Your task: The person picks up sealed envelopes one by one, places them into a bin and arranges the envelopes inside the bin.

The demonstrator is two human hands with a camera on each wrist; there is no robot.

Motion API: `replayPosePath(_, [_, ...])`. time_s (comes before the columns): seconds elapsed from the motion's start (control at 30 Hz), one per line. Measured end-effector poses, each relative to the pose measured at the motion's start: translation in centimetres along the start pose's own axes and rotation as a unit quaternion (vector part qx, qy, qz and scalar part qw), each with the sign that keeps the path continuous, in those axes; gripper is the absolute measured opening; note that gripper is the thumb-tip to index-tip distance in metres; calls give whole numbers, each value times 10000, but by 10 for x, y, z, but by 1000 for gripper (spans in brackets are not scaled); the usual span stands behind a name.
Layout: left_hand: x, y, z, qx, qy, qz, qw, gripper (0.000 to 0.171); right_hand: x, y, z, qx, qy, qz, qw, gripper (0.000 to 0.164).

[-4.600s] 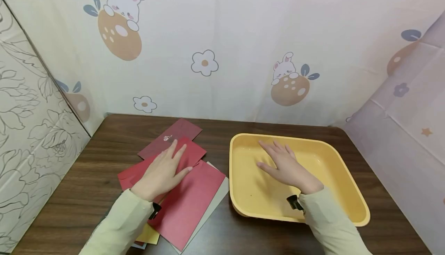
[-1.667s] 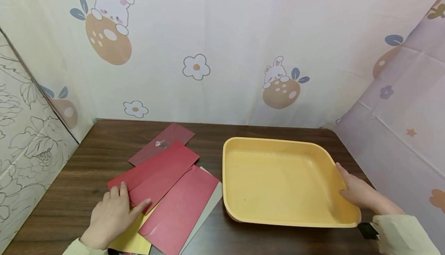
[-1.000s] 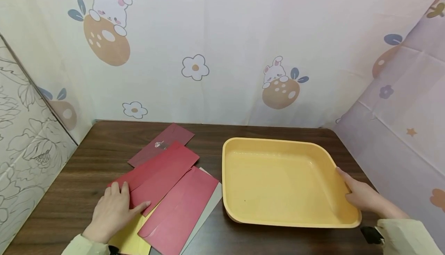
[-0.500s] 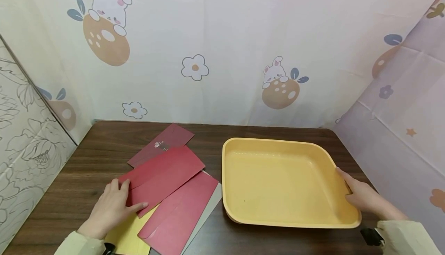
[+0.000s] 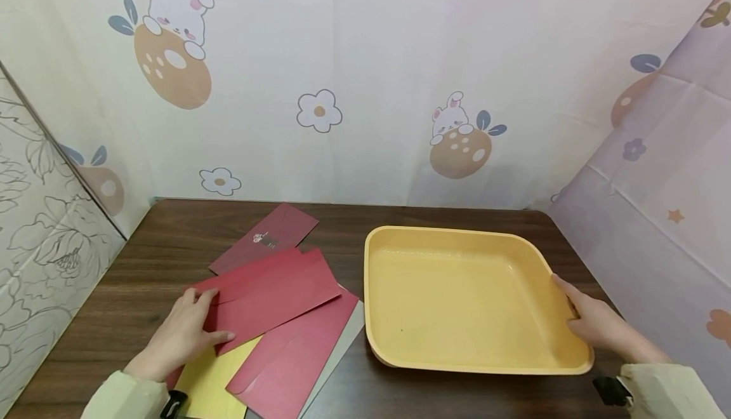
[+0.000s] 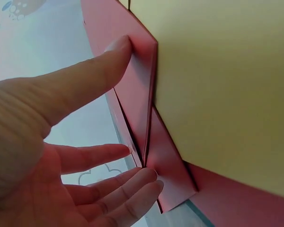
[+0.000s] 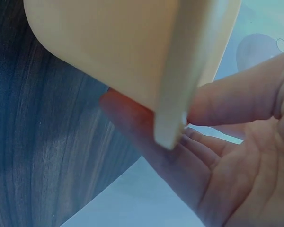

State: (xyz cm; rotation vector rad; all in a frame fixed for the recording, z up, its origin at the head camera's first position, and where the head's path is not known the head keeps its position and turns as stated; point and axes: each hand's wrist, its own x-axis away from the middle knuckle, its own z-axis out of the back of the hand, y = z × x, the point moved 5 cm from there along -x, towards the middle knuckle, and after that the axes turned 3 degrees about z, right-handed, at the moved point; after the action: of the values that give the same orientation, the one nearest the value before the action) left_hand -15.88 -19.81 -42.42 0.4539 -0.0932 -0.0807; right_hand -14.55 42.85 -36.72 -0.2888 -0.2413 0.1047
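My left hand grips a bright red envelope at its near left end. In the left wrist view the thumb lies on the red envelope, with the fingertips at its other edge. A second red envelope lies partly under it. Below are a yellow envelope, a rose-red envelope and a grey-green one. On the right, my right hand holds the side of a yellow plastic tray. The right wrist view has the tray wall between thumb and fingers.
A dark maroon envelope with a small printed emblem lies behind the pile, on the dark wooden table. A patterned curtain hangs along the table's back edge, and wall coverings stand at both sides.
Both hands were hovering over the envelopes and tray; the right then took the tray's side. The left took the red envelope and has turned it, its right end swinging rightward, uncovering more yellow envelope.
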Motion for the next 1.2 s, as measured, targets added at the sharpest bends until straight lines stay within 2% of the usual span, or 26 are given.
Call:
replayPosePath(0.57, [-7, 8, 5, 236, -294, -291, 9989, 84, 0, 1, -4, 105, 137, -41, 9998, 77])
replayPosePath(0.83, [-10, 8, 6, 168, -357, -355, 9986, 83, 2, 3, -5, 65, 195, -77, 9998, 78])
replayPosePath(0.93, [-11, 10, 6, 117, -184, -118, 9997, 81, 3, 5, -5, 73, 251, -38, 9997, 79])
replayPosePath(1.07, [-14, 11, 8, 92, 142, 465, 9988, 93, 3, 6, -7, 90, 335, 72, 9994, 78])
replayPosePath(1.2, [-14, 11, 8, 16, 158, 1016, 9947, 104, 0, 5, -9, 79, 359, 89, 9993, 77])
